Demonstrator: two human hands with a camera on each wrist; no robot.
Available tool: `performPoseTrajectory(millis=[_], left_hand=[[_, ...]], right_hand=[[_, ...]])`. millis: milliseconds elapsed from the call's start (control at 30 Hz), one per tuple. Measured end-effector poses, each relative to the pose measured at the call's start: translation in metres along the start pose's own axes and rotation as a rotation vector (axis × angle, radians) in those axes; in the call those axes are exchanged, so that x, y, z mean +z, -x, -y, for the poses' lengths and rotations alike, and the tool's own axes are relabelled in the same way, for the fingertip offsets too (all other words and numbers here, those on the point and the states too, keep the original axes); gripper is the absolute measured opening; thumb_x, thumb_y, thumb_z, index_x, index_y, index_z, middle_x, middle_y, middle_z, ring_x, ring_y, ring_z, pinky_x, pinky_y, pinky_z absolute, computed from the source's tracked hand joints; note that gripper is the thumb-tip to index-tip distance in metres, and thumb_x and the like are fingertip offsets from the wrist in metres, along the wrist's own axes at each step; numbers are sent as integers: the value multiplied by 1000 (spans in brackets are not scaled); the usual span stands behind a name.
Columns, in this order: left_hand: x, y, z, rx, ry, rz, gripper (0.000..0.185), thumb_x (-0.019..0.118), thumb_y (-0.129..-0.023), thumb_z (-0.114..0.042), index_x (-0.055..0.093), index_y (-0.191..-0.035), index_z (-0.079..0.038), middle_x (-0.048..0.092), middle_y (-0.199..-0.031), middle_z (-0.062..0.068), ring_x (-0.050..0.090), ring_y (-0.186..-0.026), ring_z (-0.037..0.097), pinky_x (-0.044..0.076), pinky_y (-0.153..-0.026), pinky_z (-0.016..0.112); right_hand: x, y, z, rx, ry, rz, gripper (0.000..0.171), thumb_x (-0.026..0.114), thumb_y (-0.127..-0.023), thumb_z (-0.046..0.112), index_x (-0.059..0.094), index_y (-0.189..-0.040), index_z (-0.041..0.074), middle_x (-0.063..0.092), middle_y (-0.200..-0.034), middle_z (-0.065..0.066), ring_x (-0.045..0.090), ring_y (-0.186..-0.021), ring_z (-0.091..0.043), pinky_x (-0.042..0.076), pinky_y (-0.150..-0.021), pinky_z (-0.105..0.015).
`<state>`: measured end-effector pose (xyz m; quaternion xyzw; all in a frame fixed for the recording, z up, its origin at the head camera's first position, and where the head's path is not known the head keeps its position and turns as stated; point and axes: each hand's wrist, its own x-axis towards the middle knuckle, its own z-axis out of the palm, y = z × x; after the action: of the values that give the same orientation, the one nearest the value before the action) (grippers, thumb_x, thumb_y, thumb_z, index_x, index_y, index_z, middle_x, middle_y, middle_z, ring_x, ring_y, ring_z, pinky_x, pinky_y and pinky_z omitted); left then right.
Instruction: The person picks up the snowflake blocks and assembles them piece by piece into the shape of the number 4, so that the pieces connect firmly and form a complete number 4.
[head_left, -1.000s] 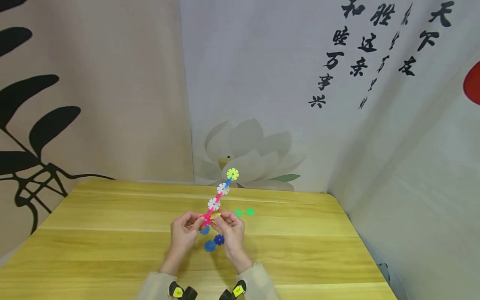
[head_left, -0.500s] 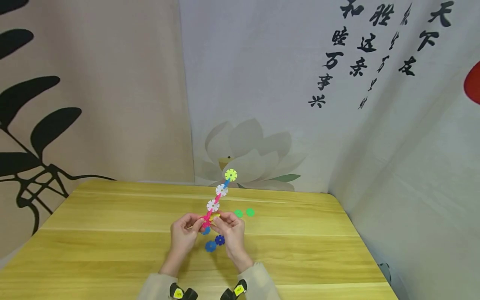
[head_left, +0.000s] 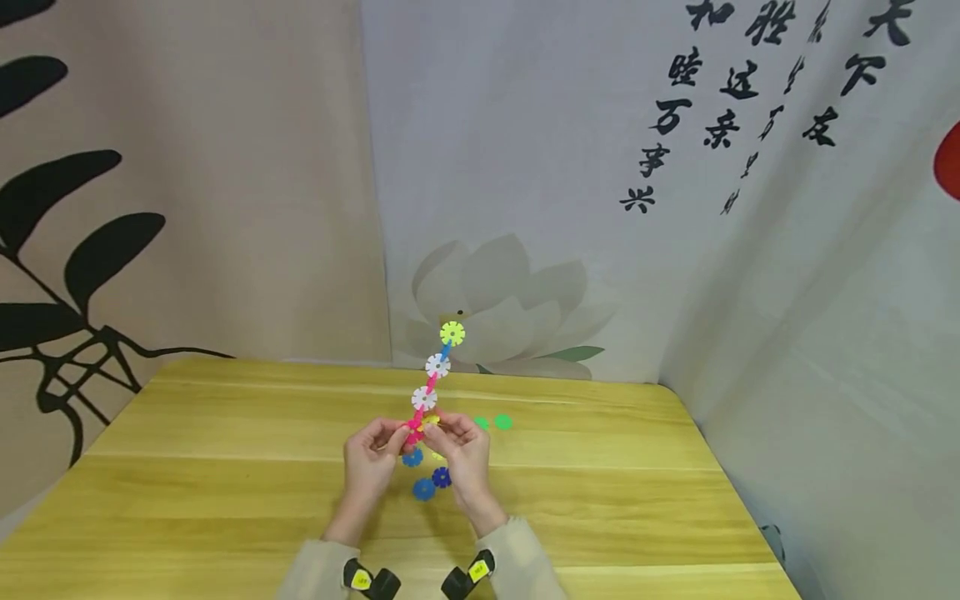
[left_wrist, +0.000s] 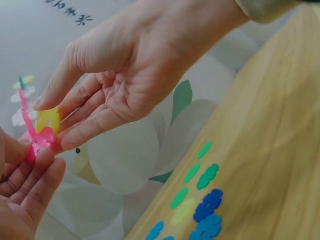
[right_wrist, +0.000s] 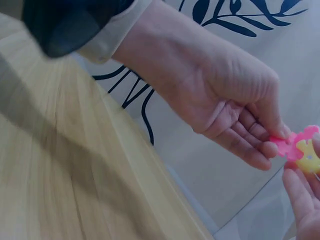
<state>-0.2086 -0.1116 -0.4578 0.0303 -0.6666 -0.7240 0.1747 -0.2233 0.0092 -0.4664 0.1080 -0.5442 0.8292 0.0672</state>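
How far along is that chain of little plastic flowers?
Done: a chain of linked discs stands up from the hands, with a yellow-green one on top. In hand: the left hand pinches the chain's pink bottom piece while the right hand holds a yellow disc against it. Left: blue discs and green discs lie loose on the table.

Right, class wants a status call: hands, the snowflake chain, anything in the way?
Left hand pinches chain's pink bottom piece. Right hand pinches yellow disc against it. Snowflake chain upright, tilted. Loose discs on table below, not obstructing.
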Motion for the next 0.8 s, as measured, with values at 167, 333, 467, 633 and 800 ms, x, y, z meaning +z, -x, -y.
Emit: performPoseTrajectory(millis=[167,333,467,633,800], left_hand=[[3,2,-3,-17,-7,17,9,63,-86,6,61,-90,13,66,-81,19,63,-62,10,56,-58,19],[6,4,-5,4,22,13,10,61,-86,7,60,-92,14,66,-83,20,63,-63,8,57,-60,21],[9,5,-7,20,16,15,9,62,-86,7,61,-92,14,66,-84,21,63,-62,9,57,-59,21],[10,7,-8,35,8,20,9,62,-86,7,61,-92,13,66,-83,18,61,-62,6,58,-59,23],[13,8,-8,81,107,53,13,60,-85,11,58,-95,18,67,-80,3,62,-63,6,57,-60,21]], right_hand=[[-3,1,4,16,23,-21,33,69,-82,0,53,-104,-19,68,-90,-9,67,-78,-10,57,-76,-27],[-7,0,9,12,28,-9,31,67,-83,-2,53,-105,-18,68,-88,-4,66,-79,-11,56,-77,-26],[-12,0,12,13,17,17,32,65,-84,-2,51,-106,-20,67,-87,-2,66,-77,-10,56,-77,-26],[-15,2,13,6,2,17,32,65,-83,-4,51,-106,-21,68,-89,-5,65,-77,-9,56,-77,-25],[-14,3,14,-40,-18,-2,31,66,-82,-4,52,-104,-21,69,-87,0,66,-78,-9,56,-76,-24]])
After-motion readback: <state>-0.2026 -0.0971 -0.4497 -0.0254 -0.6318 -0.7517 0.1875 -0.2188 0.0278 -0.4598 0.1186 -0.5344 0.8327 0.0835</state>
